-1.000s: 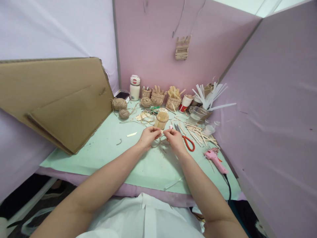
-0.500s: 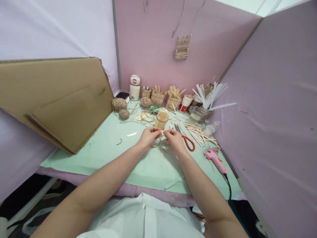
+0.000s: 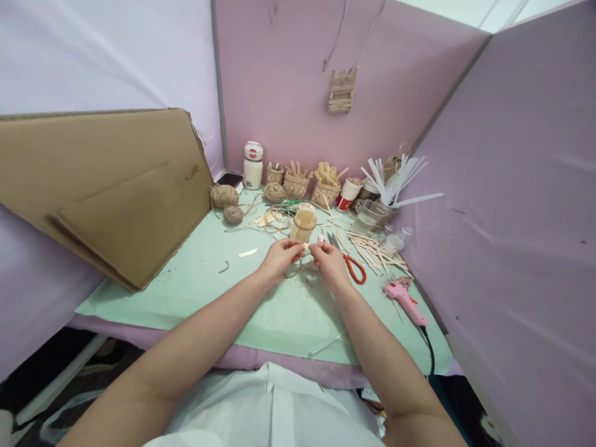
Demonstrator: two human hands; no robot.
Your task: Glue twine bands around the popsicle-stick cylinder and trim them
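Observation:
My left hand [image 3: 282,256] and my right hand [image 3: 327,259] meet over the middle of the table, thumbs and fingertips pinched close together. Between the fingertips shows a small pale piece [image 3: 306,246], too small to make out fully. Below the fingers hang thin loops of jute twine [image 3: 293,271], partly hidden by the hands. Just behind them stands a round wooden-stick cup [image 3: 304,225], open at the top. Scissors with red handles [image 3: 356,269] lie right beside my right hand.
A pink glue gun [image 3: 406,302] with a black cord lies to the right, near loose wooden sticks [image 3: 372,248]. Twine balls [image 3: 225,196], stick-filled baskets [image 3: 327,194] and a white jar [image 3: 252,167] line the back. Cardboard [image 3: 116,198] leans at left.
The hands stay in nearly the same place. The small pale piece shows a little more between the fingertips, and the right fingers have shifted slightly.

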